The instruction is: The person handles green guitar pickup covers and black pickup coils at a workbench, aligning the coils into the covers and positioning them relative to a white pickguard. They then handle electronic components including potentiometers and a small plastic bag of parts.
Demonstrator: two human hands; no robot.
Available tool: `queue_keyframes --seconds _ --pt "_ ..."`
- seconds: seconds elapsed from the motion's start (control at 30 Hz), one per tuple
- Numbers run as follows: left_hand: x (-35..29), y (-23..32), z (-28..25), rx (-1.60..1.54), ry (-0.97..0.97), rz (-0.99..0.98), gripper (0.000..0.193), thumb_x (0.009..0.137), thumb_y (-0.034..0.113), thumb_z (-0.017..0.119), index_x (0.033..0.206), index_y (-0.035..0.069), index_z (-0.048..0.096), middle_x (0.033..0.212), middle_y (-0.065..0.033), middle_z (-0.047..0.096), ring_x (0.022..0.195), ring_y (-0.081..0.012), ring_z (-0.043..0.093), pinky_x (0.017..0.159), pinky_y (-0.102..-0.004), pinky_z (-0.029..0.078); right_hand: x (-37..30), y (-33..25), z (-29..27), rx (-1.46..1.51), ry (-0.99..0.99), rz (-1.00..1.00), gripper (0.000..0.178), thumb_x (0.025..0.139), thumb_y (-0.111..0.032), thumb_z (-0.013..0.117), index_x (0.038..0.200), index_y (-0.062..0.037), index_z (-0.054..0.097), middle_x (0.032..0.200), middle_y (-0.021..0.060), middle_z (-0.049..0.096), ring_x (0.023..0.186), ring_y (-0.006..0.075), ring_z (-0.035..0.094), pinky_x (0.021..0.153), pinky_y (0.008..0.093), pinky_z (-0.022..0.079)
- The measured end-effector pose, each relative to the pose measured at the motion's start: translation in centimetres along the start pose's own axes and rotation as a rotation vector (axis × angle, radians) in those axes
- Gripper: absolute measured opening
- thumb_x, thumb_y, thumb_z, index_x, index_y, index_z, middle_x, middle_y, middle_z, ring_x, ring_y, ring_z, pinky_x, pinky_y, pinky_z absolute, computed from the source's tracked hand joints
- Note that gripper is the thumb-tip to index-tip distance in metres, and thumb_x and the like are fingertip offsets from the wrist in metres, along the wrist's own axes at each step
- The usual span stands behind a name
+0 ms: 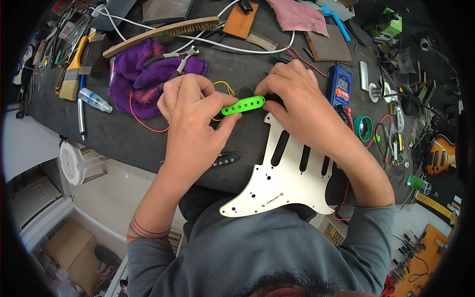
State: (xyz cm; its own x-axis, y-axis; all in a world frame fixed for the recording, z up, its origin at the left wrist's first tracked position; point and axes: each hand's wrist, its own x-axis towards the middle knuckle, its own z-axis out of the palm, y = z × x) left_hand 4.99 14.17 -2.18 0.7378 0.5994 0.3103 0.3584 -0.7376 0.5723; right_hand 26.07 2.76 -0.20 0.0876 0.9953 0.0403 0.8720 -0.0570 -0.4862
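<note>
Between my hands is a bright green guitar pickup cover [243,105] with a row of round holes. My left hand [190,106] pinches its left end between thumb and fingers. At the other end, the curled fingers and thumb of my right hand [287,89] grip the tip. A yellow wire [226,85] loops behind the cover; what it joins is hidden. Below my right hand lies a cream pickguard [292,171] with three long slots, overhanging the bench edge. A black pickup [227,158] rests on the bench beside my left wrist.
A purple cloth [133,74] with pliers [184,62] on it lies behind my left hand. Farther back is a wooden wire brush [163,35]. A blue multimeter [340,85] with red leads, a green ring-shaped tool [363,127] and clutter fill the right side.
</note>
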Motion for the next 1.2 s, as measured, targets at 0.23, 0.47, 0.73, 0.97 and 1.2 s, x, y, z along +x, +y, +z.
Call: queue_keyframes --seconds 0.23,0.47,0.73,0.97,1.2 --pt "0.2 0.0 -0.1 0.0 -0.022 0.005 0.02 0.078 0.014 0.092 0.096 0.013 0.082 0.11 -0.0036 0.058 0.124 -0.0312 0.049 0.104 -0.0513 0.032 0.1 -0.2 -0.1 -0.013 -0.036 0.035 0.017 0.091 -0.003 0.076 0.109 -0.0051 0.074 0.106 0.0096 0.064 0.113 0.0322 0.057 0.105 0.0458 0.045" --pt "0.3 0.2 -0.3 0.013 -0.038 -0.004 0.02 0.078 0.013 0.091 0.096 0.012 0.082 0.11 -0.0039 0.057 0.124 -0.0316 0.049 0.104 -0.0515 0.032 -0.3 -0.3 -0.8 -0.028 0.04 -0.003 0.024 0.091 -0.002 0.075 0.114 -0.0044 0.073 0.107 0.0102 0.065 0.113 0.0328 0.058 0.102 0.0461 0.045" --pt "0.3 0.4 -0.4 0.034 -0.041 -0.013 0.022 0.077 0.014 0.092 0.097 0.013 0.083 0.11 -0.0039 0.058 0.123 -0.0312 0.049 0.103 -0.05 0.033 -2.1 2.6 -4.1 -0.54 0.181 0.143 0.031 0.091 -0.008 0.077 0.122 -0.0081 0.07 0.111 0.0074 0.069 0.113 0.0312 0.061 0.096 0.0448 0.044" --pt "0.3 0.4 -0.5 0.037 -0.038 0.001 0.024 0.077 0.014 0.092 0.099 0.013 0.083 0.109 -0.004 0.057 0.12 -0.0305 0.049 0.102 -0.0479 0.033 -1.8 3.7 -3.1 -0.473 0.234 0.198 0.035 0.09 -0.016 0.082 0.123 -0.0069 0.071 0.116 0.0094 0.072 0.114 0.0308 0.063 0.099 0.0446 0.046" --pt "1.3 0.7 -2.0 -0.018 0.026 0.095 0.032 0.073 0.011 0.095 0.103 0.01 0.083 0.106 -0.0062 0.058 0.113 -0.0277 0.052 0.101 -0.0422 0.039 -0.8 4.8 -2.7 -0.422 0.253 0.155 0.024 0.096 -0.019 0.078 0.117 -0.0067 0.076 0.105 0.0085 0.074 0.112 0.0313 0.064 0.099 0.0447 0.046"
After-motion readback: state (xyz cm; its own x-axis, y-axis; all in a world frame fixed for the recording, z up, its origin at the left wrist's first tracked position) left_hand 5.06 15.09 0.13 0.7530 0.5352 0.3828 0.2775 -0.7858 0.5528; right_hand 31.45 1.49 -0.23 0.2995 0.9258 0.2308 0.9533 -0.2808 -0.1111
